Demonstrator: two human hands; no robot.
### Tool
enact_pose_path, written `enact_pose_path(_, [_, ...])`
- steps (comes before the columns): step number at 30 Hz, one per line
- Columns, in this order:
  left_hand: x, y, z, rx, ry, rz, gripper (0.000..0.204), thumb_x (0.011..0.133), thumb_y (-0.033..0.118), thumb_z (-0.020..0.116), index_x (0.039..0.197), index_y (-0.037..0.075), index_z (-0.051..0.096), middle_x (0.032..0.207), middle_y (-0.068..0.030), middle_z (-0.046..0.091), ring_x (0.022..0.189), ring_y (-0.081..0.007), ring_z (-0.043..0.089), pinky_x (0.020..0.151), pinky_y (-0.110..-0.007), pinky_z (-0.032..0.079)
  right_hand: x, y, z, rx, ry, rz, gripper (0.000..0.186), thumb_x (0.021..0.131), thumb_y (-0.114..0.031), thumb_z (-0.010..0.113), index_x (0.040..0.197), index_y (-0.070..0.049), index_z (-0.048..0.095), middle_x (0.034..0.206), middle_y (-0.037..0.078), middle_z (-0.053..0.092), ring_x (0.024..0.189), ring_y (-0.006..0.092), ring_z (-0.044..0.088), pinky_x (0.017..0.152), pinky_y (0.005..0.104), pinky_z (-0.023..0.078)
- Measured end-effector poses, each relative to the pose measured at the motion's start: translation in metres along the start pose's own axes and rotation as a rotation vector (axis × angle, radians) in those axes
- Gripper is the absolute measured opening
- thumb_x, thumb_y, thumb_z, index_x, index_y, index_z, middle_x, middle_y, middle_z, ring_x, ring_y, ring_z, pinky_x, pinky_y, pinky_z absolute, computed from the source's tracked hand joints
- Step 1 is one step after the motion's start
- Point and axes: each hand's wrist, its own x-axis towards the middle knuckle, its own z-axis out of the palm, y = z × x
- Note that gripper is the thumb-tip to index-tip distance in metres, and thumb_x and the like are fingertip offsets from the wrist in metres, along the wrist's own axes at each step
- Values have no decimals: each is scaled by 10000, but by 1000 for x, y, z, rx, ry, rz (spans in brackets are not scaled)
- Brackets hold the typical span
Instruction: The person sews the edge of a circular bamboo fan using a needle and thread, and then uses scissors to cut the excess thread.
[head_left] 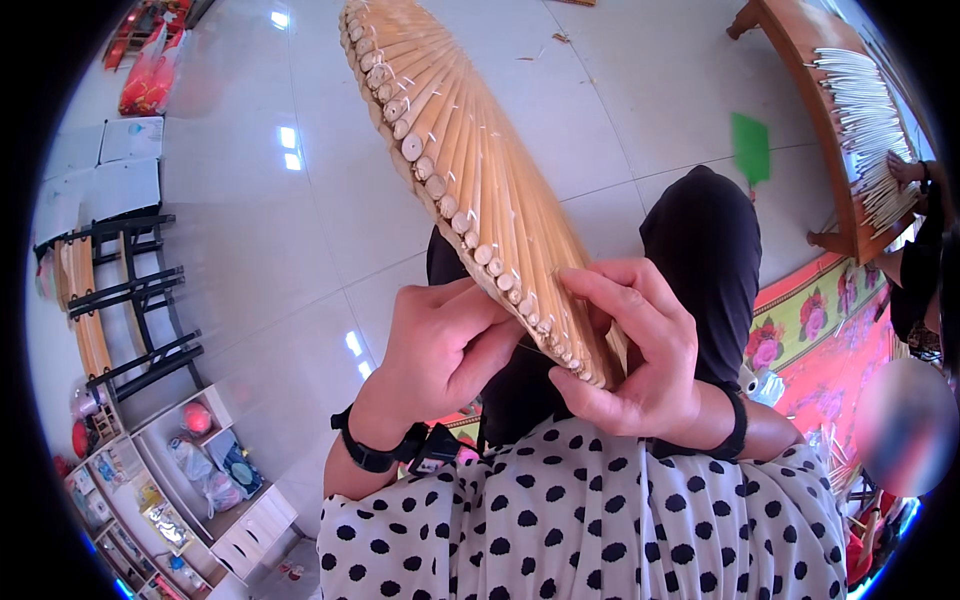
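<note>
1. One fan (490,190) is slanting, trousers (702,240) showing beneath it.
2. Right hand (645,345) is pinching its narrow end; left hand (425,345) is curling at its edge, hold unclear.
3. Steady pinching is probably keeping it even.

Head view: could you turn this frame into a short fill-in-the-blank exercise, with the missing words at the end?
1. The person's left hand is at the edge of the tan ribbed piece that is lined with ____ (round or square) stem ends.
2. The index finger on the ribbed face belongs to the person's ____ hand.
3. The flat four-sided thing beyond the right knee is coloured ____.
4. The white shirt is patterned with black polka ____.

Missing words: round; right; green; dots.
</note>
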Motion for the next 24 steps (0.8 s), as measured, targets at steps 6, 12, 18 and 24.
enact_pose_path(6, [-10,-1,-1,-47,-11,-49,132,807,18,663,935,44,650,786,-98,654,598,-281,622,531,-314,478,0,-3,1,21,20,39,584,645,-175,806,1163,32,635,1031,155,597,851,242,631,726,308,532])
enact_pose_path(12, [-32,-28,-37,-309,204,-206,262,930,203,619,1144,53,597,1021,-58,637,819,-145,636,720,-277,482,0,3,-12,16,7,57,584,699,-158,748,1213,63,580,1109,123,548,849,161,573,725,252,494])
enact_pose_path(18, [-158,-229,-11,82,293,-840,430,923,314,619,1280,79,569,1156,-81,646,938,-181,637,811,-311,483,-17,10,-21,76,115,281,679,757,-349,707,1229,98,509,1135,93,493,973,153,482,852,277,393])
enact_pose_path(24, [-292,-314,113,241,-382,-1022,424,842,357,686,1091,15,653,1088,-223,663,1044,-389,612,899,-447,495,-29,18,-32,153,309,368,822,750,-379,723,1357,83,416,1201,142,587,1096,247,586,979,373,450])
